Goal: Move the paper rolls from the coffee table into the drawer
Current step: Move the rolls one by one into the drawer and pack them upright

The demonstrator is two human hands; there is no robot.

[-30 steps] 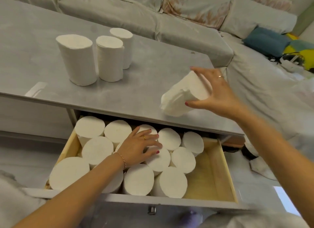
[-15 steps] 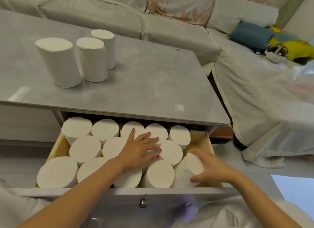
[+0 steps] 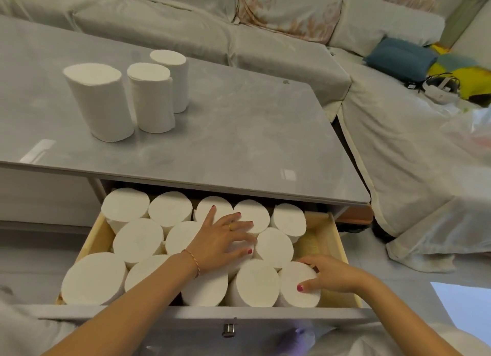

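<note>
In the open drawer (image 3: 336, 239), the right hand (image 3: 333, 274) has its grip curled around the front-right paper roll (image 3: 299, 286), thumb on its top. The left hand (image 3: 221, 239) lies flat, fingers spread, on the packed rolls (image 3: 138, 240). Farther off, three rolls (image 3: 132, 98) stand upright on the tabletop (image 3: 239, 132).

Home living room: sofa (image 3: 265, 37), coffee table (image 3: 225, 143).
</note>
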